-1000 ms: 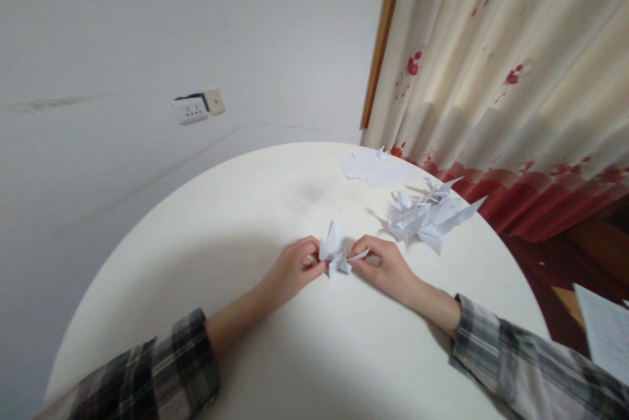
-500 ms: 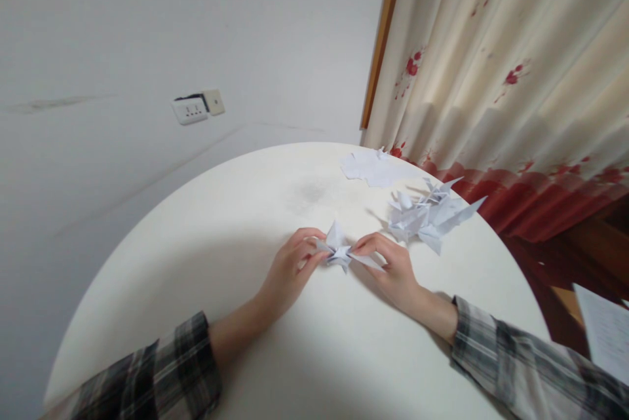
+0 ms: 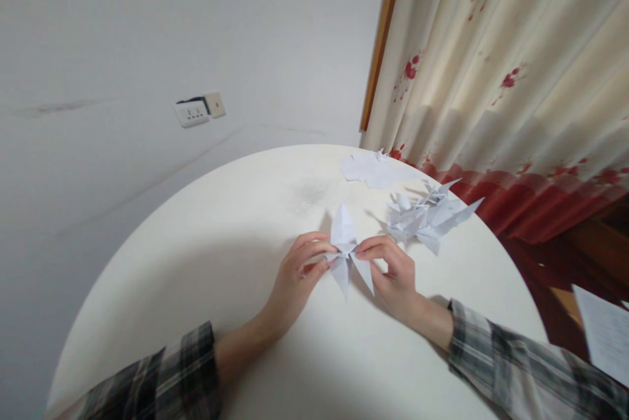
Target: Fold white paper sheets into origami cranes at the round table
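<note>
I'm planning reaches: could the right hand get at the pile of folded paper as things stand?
Probably yes: the pile of folded paper lies just beyond the right hand, nothing visible between, though it must first release the paper piece.

Open over table point(image 3: 162, 276) left of left forearm point(image 3: 250, 343), out to far rim. Open too between left forearm and right forearm point(image 3: 435, 322), up to folded paper point(image 3: 343, 227). Blocked there by left grip point(image 3: 295, 276) and right grip point(image 3: 396, 270), pinching its sides. Crowded just beyond right grip by spiky paper pile point(image 3: 425, 217). Bounded by wall point(image 3: 275, 53) behind, curtain point(image 3: 462, 79) at far right.
</note>
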`<state>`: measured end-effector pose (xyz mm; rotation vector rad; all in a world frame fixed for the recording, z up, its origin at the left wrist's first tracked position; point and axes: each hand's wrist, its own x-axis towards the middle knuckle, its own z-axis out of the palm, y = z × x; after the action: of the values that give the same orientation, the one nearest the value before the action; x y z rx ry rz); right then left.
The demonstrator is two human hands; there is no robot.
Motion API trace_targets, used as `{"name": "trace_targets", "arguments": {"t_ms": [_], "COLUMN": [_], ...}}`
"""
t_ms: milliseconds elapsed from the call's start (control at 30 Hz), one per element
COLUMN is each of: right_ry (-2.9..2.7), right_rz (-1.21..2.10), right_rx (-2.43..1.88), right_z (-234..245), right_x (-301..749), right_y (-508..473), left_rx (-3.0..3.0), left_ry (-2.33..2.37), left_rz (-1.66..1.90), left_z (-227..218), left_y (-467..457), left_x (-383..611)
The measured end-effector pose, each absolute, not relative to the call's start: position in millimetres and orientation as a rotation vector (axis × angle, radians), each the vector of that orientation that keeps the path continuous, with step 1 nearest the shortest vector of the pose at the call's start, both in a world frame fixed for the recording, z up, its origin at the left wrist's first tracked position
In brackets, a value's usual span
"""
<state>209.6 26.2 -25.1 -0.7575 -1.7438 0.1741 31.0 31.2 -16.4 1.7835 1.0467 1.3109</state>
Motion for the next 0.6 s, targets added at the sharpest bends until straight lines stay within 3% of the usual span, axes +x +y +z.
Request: {"name": "trace_targets", "arguments": {"t_ms": [233,600], "right_ry": [-1.775,-1.654], "right_rz": [0.295,0.398], "right_rx": [-0.803,-0.853], "right_z": [-21,-20], "right_x": [203,202], "right_y": [28,25], "left_rx": [1.477,1.49], "left_ry": [1.118,1.16], "left_rz": [1.261,1.296], "left_z": [-15,-16], "left_y": [31,29], "left_x": [41,38]}}
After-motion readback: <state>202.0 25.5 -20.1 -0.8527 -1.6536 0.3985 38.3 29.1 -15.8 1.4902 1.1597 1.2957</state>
